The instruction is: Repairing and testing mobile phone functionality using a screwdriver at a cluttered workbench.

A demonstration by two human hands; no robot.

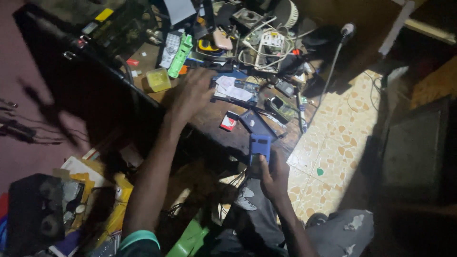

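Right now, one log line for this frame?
left hand: reaching over cluttered workbench, holding nothing visible | right hand: holding blue phone | remote: untouched

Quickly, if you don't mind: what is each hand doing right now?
Left hand: open, fingers spread, reaching over the cluttered workbench; holding nothing that shows.
Right hand: closed around a blue mobile phone, held upright over the lap.

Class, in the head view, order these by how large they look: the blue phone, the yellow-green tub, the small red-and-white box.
1. Blue phone, though it is nearer the camera, in the right hand.
2. Yellow-green tub.
3. Red-and-white box.
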